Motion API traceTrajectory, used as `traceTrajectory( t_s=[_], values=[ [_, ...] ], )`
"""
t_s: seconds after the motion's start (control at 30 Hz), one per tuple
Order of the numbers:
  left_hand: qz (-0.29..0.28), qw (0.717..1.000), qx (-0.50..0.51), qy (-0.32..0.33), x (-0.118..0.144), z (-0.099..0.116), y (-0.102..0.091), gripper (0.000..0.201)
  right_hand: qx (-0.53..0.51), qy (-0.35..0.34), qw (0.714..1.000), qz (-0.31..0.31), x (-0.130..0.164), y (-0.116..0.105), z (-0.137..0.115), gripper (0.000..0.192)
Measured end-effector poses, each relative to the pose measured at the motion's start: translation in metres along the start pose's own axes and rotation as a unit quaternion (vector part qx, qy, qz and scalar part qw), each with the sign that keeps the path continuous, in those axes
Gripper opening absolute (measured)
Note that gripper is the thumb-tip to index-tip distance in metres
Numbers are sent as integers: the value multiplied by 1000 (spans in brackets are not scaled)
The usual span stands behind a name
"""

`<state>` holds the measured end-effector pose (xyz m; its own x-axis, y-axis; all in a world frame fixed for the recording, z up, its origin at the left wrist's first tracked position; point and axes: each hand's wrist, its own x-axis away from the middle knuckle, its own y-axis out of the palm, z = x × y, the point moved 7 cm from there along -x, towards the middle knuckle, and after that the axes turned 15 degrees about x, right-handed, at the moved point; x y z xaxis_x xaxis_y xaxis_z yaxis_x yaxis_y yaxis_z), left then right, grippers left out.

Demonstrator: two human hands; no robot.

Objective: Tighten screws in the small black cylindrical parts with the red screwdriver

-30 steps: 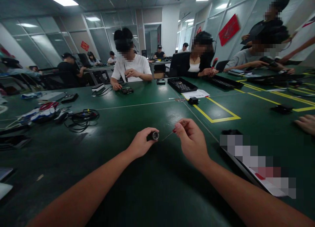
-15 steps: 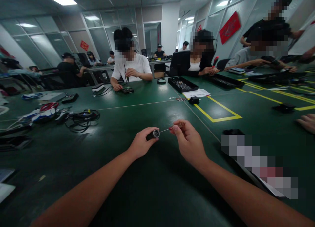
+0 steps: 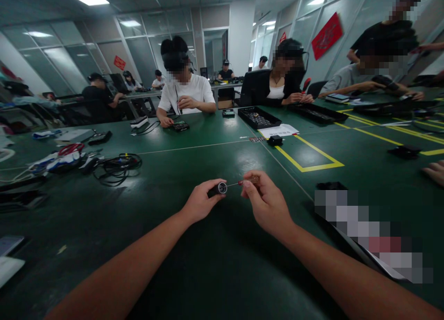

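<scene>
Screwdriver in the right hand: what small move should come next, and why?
I'd likely nudge the screwdriver gently to feel whether its tip is seated. The right hand holds it with the thin shaft at the open end of the dark cylinder in the left hand, but the tip's exact contact cannot be made out.

Left fingers (image 3: 215,199): cylinder (image 3: 222,188); right fingers (image 3: 252,192): screwdriver (image 3: 240,183)

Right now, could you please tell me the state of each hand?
Left hand: closed, holding a dark cylinder.
Right hand: closed, holding a thin-shafted screwdriver.
</scene>
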<state>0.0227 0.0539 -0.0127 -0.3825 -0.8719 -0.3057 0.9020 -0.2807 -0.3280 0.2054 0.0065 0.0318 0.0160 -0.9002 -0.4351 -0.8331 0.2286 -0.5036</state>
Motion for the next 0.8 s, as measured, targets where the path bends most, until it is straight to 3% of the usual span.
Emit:
traceTrajectory(
  t_s=[0.07,0.23,0.37,0.5,0.6,0.8],
  values=[
    [-5,1000,-14,4,0,1,1,40,-7,-10,1000,-16,1,0,-3,17],
    [-21,999,-48,7,-1,5,5,37,33,0,999,18,0,-7,-7,38],
    [14,1000,-15,0,-2,3,-1,39,55,4,998,34,0,-7,-4,27],
    [56,998,-4,-23,-3,-3,-7,40,46,12,999,5,-2,-1,1,32],
    [56,998,-4,-28,-3,-3,-7,40,42,29,999,-3,-2,1,4,40],
    [71,997,-8,-32,-3,-4,-10,36,28,32,999,-7,-2,4,6,27]
  ],
)
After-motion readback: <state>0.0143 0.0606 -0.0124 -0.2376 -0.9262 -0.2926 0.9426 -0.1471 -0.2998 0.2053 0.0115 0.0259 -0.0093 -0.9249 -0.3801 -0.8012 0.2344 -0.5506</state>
